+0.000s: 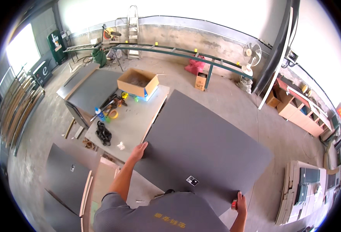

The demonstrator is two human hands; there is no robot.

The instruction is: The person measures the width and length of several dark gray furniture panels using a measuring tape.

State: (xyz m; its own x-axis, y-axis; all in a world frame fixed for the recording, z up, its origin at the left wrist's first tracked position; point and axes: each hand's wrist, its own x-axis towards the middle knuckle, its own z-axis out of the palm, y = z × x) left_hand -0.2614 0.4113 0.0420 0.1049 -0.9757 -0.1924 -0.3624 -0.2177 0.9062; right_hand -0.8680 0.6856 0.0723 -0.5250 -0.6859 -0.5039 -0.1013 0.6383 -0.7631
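Observation:
A large dark grey panel (205, 135) lies tilted in front of me, with a small black-and-white label (192, 180) near its near edge. My left hand (139, 150) is closed on the panel's left edge, beside the worktable (130, 127). At the near right edge, my right hand (240, 204) is also closed on the panel. A small red object (234, 204) sits at that hand's fingers; its kind cannot be made out. The fingers beneath the panel are hidden.
On the worktable are an open cardboard box (138, 82), a blue bottle (99, 113), yellow tape (113, 114) and a black strap bundle (103, 133). Other grey panels (68, 178) lean at the left. Stacked flat cardboard (290, 193) stands right; a long green rack (170, 51) is behind.

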